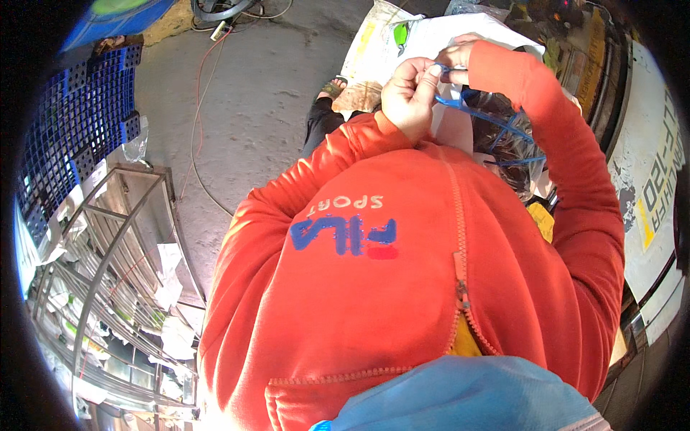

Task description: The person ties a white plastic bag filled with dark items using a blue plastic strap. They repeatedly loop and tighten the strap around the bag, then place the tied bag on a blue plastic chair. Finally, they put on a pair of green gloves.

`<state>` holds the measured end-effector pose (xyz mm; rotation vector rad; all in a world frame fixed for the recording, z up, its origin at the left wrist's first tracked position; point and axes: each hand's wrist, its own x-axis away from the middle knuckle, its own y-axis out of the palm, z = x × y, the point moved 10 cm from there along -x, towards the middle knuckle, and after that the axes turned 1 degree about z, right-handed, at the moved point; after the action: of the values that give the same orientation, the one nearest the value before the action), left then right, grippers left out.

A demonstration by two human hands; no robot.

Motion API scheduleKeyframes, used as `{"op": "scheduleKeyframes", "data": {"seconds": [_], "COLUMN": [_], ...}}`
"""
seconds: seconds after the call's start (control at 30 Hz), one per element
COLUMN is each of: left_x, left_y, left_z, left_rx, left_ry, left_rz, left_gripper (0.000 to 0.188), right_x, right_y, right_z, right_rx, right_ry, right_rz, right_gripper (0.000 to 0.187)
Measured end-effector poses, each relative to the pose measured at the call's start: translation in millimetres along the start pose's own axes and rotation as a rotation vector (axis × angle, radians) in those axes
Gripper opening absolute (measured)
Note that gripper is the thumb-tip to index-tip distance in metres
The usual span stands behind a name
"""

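Both hands, left (412, 95) and right (457, 60), pinch a blue strip (467, 110) over the white sack's (445, 27) near edge. Its long part slants right, back toward me, beside my right sleeve (514, 75).

Both hands up in front of the chest, and it's close-quarters stuff! The left arm (309, 169), red-sleeved, slants inward, its bare wrist (402, 128) out of the cuff. Left hand (410, 95): back and knuckles on show, fingers curled tight, thumb (427, 85) pressed against the index finger, a firm pinch! Over on the right, the arm (575, 165) arcs wide, then bends sharply inward. The right hand (457, 56) sits just beside the left, fingers bent toward that thumb, their tips partly hidden.
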<state>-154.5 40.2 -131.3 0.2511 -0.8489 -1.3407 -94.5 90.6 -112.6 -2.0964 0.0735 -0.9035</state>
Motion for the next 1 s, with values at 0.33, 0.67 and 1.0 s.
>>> {"op": "scheduleKeyframes", "data": {"seconds": [0.33, 0.67, 1.0], "left_x": [12, 13, 5], "left_y": [37, 122, 148], "left_z": [70, 19, 14], "left_rx": [-0.931, -0.29, -0.226], "left_ry": [0.494, 0.178, 0.098], "left_rz": [-0.284, -0.608, -0.594], "left_gripper": [0.016, 0.021, 0.024], "right_x": [109, 315, 320], "right_y": [-99, -92, 97], "right_z": [7, 13, 47], "right_rx": [-0.355, 0.075, 0.364], "right_ry": [0.157, 0.566, 0.591], "right_rz": [0.6, 0.905, 0.911], "right_gripper": [0.022, 0.025, 0.029]}}
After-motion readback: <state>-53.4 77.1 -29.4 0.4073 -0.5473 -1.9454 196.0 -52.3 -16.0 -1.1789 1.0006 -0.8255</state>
